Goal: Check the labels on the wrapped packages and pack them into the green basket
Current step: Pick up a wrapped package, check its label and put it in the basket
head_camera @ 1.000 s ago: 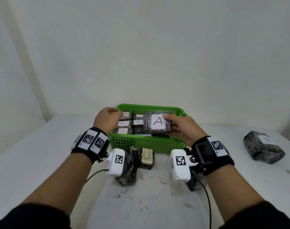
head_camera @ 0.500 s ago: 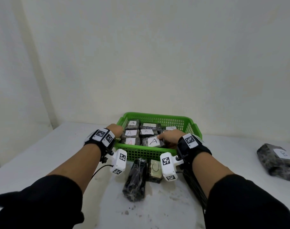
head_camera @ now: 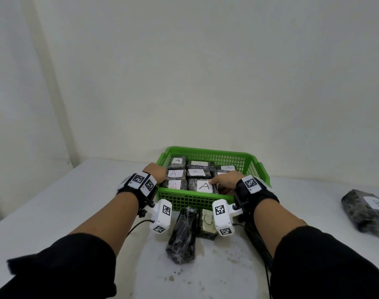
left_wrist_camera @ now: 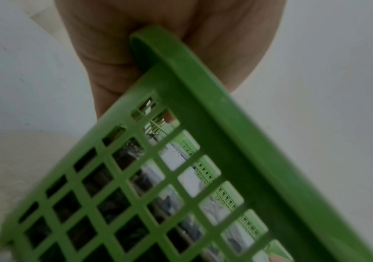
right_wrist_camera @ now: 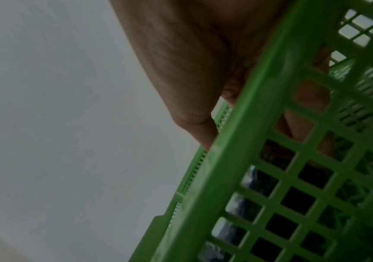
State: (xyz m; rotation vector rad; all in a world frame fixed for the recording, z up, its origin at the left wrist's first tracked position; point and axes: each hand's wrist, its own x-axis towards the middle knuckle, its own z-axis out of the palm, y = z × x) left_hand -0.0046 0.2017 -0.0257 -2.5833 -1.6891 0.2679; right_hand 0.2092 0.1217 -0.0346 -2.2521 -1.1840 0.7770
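Note:
The green basket [head_camera: 195, 200] stands on the white table and holds several dark wrapped packages with white "A" labels. My left hand [head_camera: 155, 172] grips the basket's near left corner; in the left wrist view the palm [left_wrist_camera: 105, 44] wraps over the rim [left_wrist_camera: 203, 88]. My right hand [head_camera: 225, 181] reaches into the front right of the basket. It holds the right edge of a package labelled A [head_camera: 202, 186], which lies flat there. In the right wrist view the thumb [right_wrist_camera: 192, 115] shows above the basket rim [right_wrist_camera: 248, 141]. The fingers sit inside, partly hidden by the mesh.
Just in front of the basket lie a dark wrapped package [head_camera: 182, 234] with no label showing and a smaller one with a hand-drawn letter [head_camera: 208, 221]. A large package with a white label [head_camera: 365, 210] sits far right. Black cables [head_camera: 257, 240] run along my right forearm.
My right hand has lowered the A package from above the basket down into its front right spot. The left hand stays at the basket's left corner. The head view has pulled back.

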